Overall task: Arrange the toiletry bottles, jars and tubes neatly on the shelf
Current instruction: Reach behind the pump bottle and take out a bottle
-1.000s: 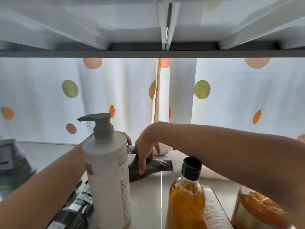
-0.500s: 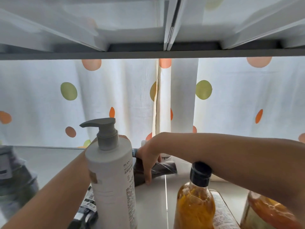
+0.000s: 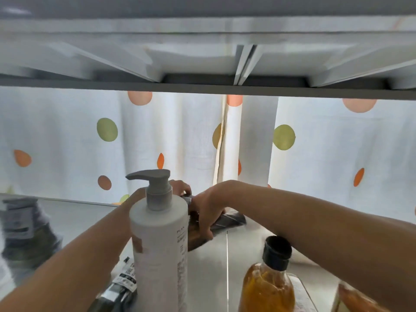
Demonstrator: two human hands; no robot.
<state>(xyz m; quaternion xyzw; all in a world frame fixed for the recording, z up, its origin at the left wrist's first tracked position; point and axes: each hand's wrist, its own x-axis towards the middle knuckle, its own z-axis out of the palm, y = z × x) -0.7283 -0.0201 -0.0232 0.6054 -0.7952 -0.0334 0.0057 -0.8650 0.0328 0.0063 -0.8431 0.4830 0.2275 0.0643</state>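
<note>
Nearest the camera, at lower centre, a tall white pump bottle (image 3: pixel 161 251) stood upright on the shelf (image 3: pixel 227 251), hiding much of what lay beyond it. To its right an amber bottle with a black cap (image 3: pixel 269 282) also stood upright, and a dark tube (image 3: pixel 117 291) lay flat at the pump bottle's foot.

Further back, near mid-frame, the right hand (image 3: pixel 208 212) reached across with fingers curled over a dark, glossy tube (image 3: pixel 227 221) lying on its side, gripping it, probably to turn or stand it into line. The left hand (image 3: pixel 180 185) showed only curled fingers behind the pump head at the tube's other end; whether it held anything I cannot tell.

Beyond hung a dotted white curtain (image 3: pixel 315 154).
</note>
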